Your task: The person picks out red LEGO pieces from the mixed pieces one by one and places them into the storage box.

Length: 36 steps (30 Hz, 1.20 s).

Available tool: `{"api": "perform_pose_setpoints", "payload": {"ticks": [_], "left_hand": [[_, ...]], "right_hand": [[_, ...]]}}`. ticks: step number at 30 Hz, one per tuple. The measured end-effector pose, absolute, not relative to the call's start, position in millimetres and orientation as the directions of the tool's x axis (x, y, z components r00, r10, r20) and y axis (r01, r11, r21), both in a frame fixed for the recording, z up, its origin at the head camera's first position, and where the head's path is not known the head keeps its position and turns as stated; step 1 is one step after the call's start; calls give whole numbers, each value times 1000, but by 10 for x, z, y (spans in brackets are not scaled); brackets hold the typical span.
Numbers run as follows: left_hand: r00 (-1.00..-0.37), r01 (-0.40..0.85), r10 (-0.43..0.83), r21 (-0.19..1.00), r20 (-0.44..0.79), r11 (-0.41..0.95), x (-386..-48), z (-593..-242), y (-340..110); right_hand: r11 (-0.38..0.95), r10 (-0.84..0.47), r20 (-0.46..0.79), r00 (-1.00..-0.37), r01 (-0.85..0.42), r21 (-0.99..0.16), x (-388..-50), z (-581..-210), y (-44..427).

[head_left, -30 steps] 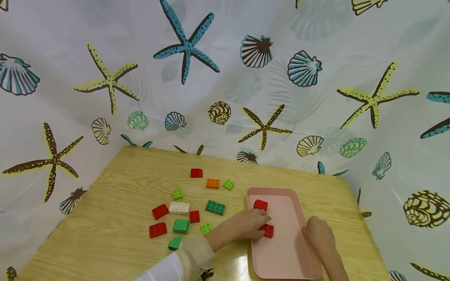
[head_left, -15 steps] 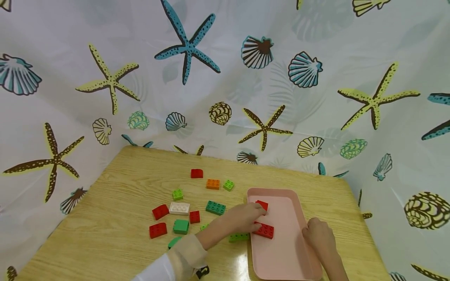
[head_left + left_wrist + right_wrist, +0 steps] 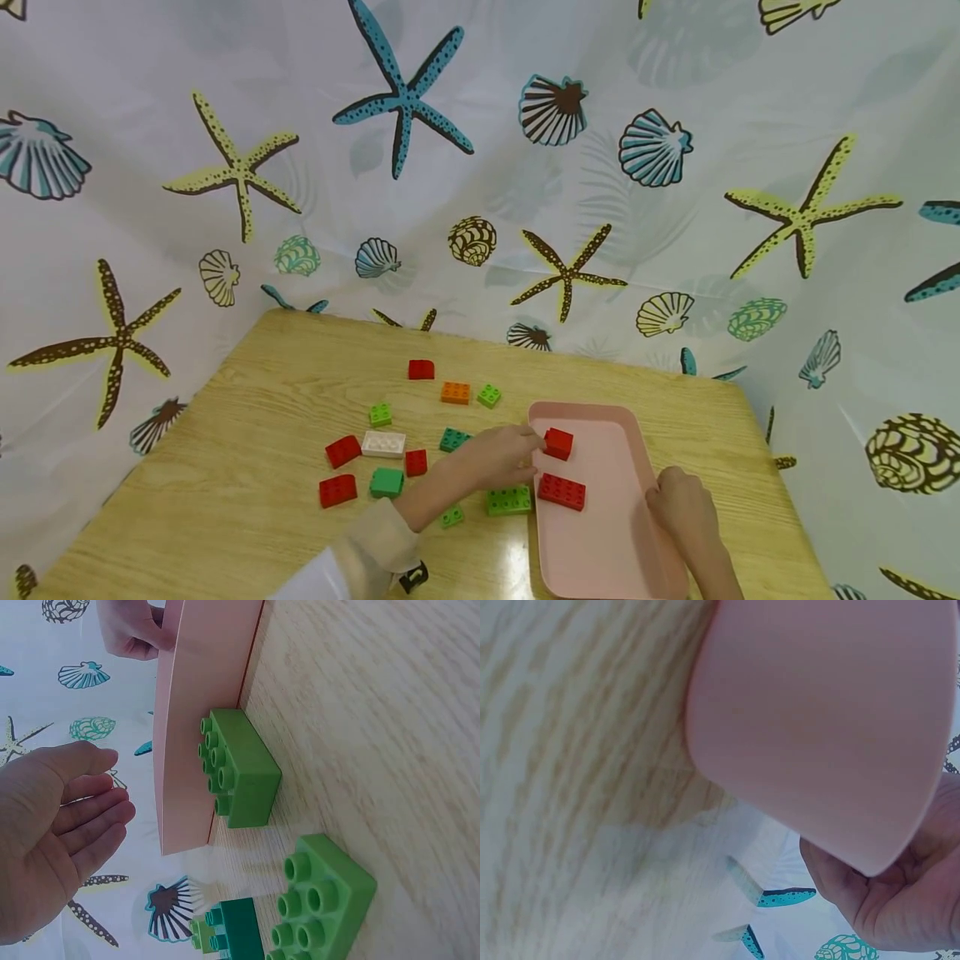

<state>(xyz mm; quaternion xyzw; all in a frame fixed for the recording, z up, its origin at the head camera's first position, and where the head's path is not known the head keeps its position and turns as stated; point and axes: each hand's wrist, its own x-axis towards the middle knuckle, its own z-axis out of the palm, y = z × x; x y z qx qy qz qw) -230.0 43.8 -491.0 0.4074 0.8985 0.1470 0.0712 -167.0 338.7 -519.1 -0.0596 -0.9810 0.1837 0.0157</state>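
My left hand (image 3: 504, 457) hovers at the left rim of a pink tray (image 3: 609, 542). In the left wrist view that hand (image 3: 64, 825) holds nothing, its fingers loosely bent and apart from any brick. Two red toy bricks lie inside the tray: a smaller red brick (image 3: 558, 444) towards the back and a long red brick (image 3: 562, 492) nearer me. My right hand (image 3: 681, 504) grips the tray's right rim, thumb and fingers around the wall, as the right wrist view confirms. Below the left hand, a long green brick (image 3: 509, 501) sits on the table beside the tray's outer wall.
Left of the tray, several loose bricks lie on the wooden table (image 3: 247, 400), among them a white brick (image 3: 383, 444), an orange brick (image 3: 455, 392) and a dark green brick (image 3: 453, 439). A sea-patterned cloth (image 3: 450, 192) hangs behind the table and at its sides.
My left hand has drawn back leftwards out of the tray, away from the red bricks, which stay inside and are now uncovered. My right hand keeps its hold on the rim.
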Motion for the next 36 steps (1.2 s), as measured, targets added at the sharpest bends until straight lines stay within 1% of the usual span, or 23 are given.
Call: {"api": "perform_pose_setpoints", "payload": {"ticks": [6, 14, 17, 21, 28, 31, 36], "left_hand": [[-674, 695, 738, 335, -4, 637, -2299, -4940, 351], [-707, 648, 705, 348, -55, 677, -2311, -4966, 191], [-703, 653, 709, 352, -45, 670, -2313, -4958, 135], [-701, 668, 713, 328, -23, 668, -2325, -4984, 53], [-714, 655, 700, 339, -18, 676, -2345, -5053, -94], [-714, 659, 700, 334, -4, 674, -2351, -5082, -156], [-726, 642, 688, 357, -2, 678, -2356, -5108, -239]], "right_hand": [[925, 114, 12, -993, 102, -365, -1670, -5198, 3391], [921, 115, 5, -993, 105, -375, -1656, -5194, 3386], [921, 120, 15, -993, 106, -374, -1659, -5196, 3387], [920, 129, 18, -991, 113, -375, -1664, -5206, 3389], [924, 100, 20, -995, 86, -372, -1672, -5221, 3398], [925, 100, 23, -995, 84, -370, -1673, -5224, 3400], [926, 103, 15, -995, 91, -367, -1681, -5232, 3410]]}}
